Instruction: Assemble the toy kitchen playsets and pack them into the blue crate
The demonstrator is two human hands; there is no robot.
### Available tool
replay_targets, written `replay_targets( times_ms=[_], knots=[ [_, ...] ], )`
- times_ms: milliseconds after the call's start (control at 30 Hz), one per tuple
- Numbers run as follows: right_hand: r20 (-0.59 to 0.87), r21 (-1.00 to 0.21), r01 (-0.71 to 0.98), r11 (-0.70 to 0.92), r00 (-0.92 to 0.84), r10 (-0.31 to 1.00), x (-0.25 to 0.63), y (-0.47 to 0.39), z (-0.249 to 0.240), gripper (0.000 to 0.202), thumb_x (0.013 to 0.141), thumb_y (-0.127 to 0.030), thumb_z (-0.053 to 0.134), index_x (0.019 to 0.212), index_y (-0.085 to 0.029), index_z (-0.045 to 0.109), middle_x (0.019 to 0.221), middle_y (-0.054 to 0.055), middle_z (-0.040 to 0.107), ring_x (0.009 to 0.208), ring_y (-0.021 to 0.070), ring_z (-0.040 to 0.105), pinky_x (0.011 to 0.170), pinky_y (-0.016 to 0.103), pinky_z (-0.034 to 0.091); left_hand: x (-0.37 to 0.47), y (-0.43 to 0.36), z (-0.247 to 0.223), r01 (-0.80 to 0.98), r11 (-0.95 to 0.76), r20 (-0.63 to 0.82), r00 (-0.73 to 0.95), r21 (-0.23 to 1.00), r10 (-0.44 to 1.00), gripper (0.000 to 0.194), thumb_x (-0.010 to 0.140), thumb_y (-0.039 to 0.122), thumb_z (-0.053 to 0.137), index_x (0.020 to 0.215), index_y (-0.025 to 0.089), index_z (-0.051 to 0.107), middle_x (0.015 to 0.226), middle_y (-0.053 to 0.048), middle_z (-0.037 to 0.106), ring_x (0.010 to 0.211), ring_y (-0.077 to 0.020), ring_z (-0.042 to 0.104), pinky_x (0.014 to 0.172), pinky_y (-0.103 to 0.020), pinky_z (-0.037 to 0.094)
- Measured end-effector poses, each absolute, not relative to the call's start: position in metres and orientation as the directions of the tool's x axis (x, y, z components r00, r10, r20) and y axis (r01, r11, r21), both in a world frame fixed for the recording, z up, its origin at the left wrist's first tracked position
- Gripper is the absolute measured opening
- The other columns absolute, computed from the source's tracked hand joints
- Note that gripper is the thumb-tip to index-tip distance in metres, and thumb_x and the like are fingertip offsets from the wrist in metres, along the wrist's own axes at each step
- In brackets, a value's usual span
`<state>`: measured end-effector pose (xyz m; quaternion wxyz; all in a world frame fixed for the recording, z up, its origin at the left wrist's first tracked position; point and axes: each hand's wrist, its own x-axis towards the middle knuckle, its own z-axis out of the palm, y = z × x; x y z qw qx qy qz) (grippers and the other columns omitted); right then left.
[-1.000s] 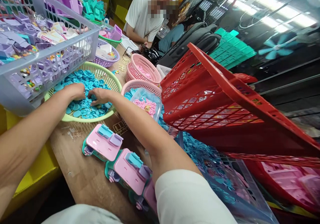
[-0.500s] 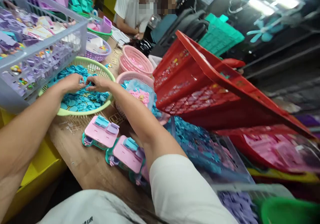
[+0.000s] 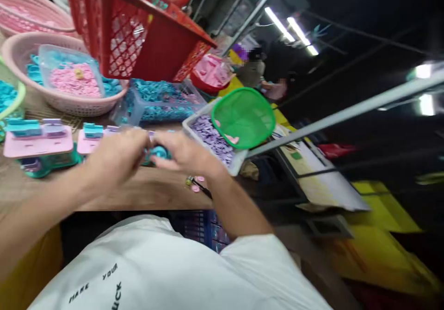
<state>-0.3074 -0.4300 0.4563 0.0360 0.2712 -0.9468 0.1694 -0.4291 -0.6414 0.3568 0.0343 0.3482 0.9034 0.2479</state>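
Note:
My right hand (image 3: 185,155) pinches a small round blue plastic piece (image 3: 160,152) between thumb and fingers, just above the wooden table (image 3: 138,194). Close beside it, my left hand (image 3: 120,155) is curled closed and blurred; what its fingers hold is hidden. Behind both hands a row of toys with pink tops stands along the table. One pink-topped toy (image 3: 38,144), with blue and purple parts on top and a green base, is in full view at the left. Another pink-topped toy (image 3: 88,136) is partly covered by my left hand.
A pink basket (image 3: 69,104) holds blue pieces and a clear tub of pink bits. Further right are a clear bin (image 3: 166,111) of blue parts, a red crate (image 3: 156,46) above it, and a white tray (image 3: 239,162) of purple pieces with a green basket (image 3: 243,118) on it.
The view has swung right. Both hands have left the green-rimmed basket of blue discs and come over the table by the pink-topped toys, with a blue piece in the right hand.

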Motion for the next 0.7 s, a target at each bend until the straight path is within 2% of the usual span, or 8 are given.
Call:
replay_targets(
  times_ms=[133, 233, 333, 400, 500, 533, 600, 700],
  knots=[
    [0.056, -0.468, -0.134, 0.874, -0.991, -0.122, -0.234, -0.387, 0.346, 0.015, 0.087, -0.009, 0.068, 0.099, -0.016, 0.065, 0.102, 0.007, 0.074, 0.097, 0.0204, 0.068, 0.09, 0.033, 0.055, -0.356, -0.552, 0.318, 0.836, 0.397, 0.199, -0.492, 0.378, 0.847, 0.031, 0.092, 0.031, 0.062, 0.117, 0.013, 0.063, 0.103, -0.01, 0.063, 0.098, -0.0227, 0.067, 0.087, -0.033, 0.052],
    [0.096, -0.556, 0.018, 0.831, -0.992, 0.086, -0.22, -0.375, 0.294, 0.021, 0.085, -0.014, 0.075, 0.105, -0.017, 0.067, 0.108, 0.009, 0.073, 0.104, 0.0237, 0.068, 0.097, 0.039, 0.055, -0.334, -0.526, 0.297, 0.924, 0.27, 0.198, -0.328, 0.272, 0.923, 0.016, 0.093, 0.019, 0.059, 0.106, 0.015, 0.066, 0.104, -0.014, 0.065, 0.1, -0.0283, 0.066, 0.088, -0.038, 0.054],
    [0.228, -0.643, 0.047, 0.764, -0.941, 0.249, -0.207, -0.363, 0.271, 0.036, 0.082, -0.021, 0.083, 0.114, -0.016, 0.067, 0.117, 0.011, 0.07, 0.116, 0.0245, 0.065, 0.104, 0.041, 0.054, -0.332, -0.522, 0.283, 0.937, 0.264, 0.295, -0.325, 0.226, 0.899, 0.026, 0.097, 0.03, 0.059, 0.117, 0.014, 0.065, 0.122, -0.021, 0.064, 0.113, -0.0374, 0.061, 0.09, -0.048, 0.054],
    [0.296, -0.699, 0.036, 0.714, -0.894, 0.335, -0.195, -0.354, 0.262, 0.04, 0.084, -0.025, 0.082, 0.119, -0.015, 0.067, 0.124, 0.012, 0.066, 0.118, 0.0232, 0.065, 0.101, 0.037, 0.057, -0.335, -0.525, 0.277, 0.934, 0.274, 0.386, -0.345, 0.228, 0.856, 0.041, 0.097, 0.043, 0.062, 0.127, 0.016, 0.062, 0.132, -0.022, 0.062, 0.119, -0.0405, 0.058, 0.09, -0.052, 0.053],
    [0.343, -0.744, -0.006, 0.668, -0.862, 0.374, -0.18, -0.343, 0.252, 0.028, 0.094, -0.026, 0.072, 0.119, -0.015, 0.068, 0.128, 0.014, 0.063, 0.113, 0.02, 0.066, 0.082, 0.027, 0.061, -0.34, -0.53, 0.269, 0.948, 0.216, 0.462, -0.304, 0.236, 0.833, 0.047, 0.098, 0.051, 0.06, 0.131, 0.018, 0.059, 0.133, -0.02, 0.062, 0.121, -0.039, 0.057, 0.096, -0.054, 0.052],
    [0.365, -0.739, -0.03, 0.673, -0.858, 0.363, -0.177, -0.341, 0.249, 0.024, 0.097, -0.026, 0.068, 0.118, -0.015, 0.069, 0.129, 0.014, 0.063, 0.113, 0.0194, 0.066, 0.081, 0.027, 0.061, -0.341, -0.53, 0.268, 0.953, 0.191, 0.481, -0.286, 0.236, 0.829, 0.046, 0.099, 0.051, 0.059, 0.131, 0.019, 0.059, 0.132, -0.019, 0.063, 0.121, -0.0379, 0.057, 0.099, -0.053, 0.052],
    [0.422, -0.686, -0.062, 0.725, -0.846, 0.327, -0.176, -0.339, 0.247, 0.019, 0.101, -0.024, 0.063, 0.116, -0.016, 0.071, 0.128, 0.013, 0.065, 0.117, 0.0199, 0.065, 0.093, 0.03, 0.06, -0.343, -0.53, 0.267, 0.958, 0.162, 0.51, -0.264, 0.237, 0.819, 0.044, 0.098, 0.052, 0.059, 0.131, 0.022, 0.058, 0.13, -0.017, 0.063, 0.118, -0.0358, 0.058, 0.1, -0.053, 0.052],
    [0.471, -0.546, -0.044, 0.836, -0.842, 0.264, -0.184, -0.34, 0.253, 0.021, 0.104, -0.019, 0.056, 0.113, -0.016, 0.075, 0.122, 0.013, 0.069, 0.122, 0.0225, 0.063, 0.112, 0.036, 0.05, -0.343, -0.53, 0.268, 0.957, 0.169, 0.53, -0.273, 0.236, 0.803, 0.042, 0.098, 0.052, 0.061, 0.128, 0.023, 0.059, 0.126, -0.016, 0.064, 0.114, -0.0338, 0.059, 0.099, -0.052, 0.053]
  ],
)
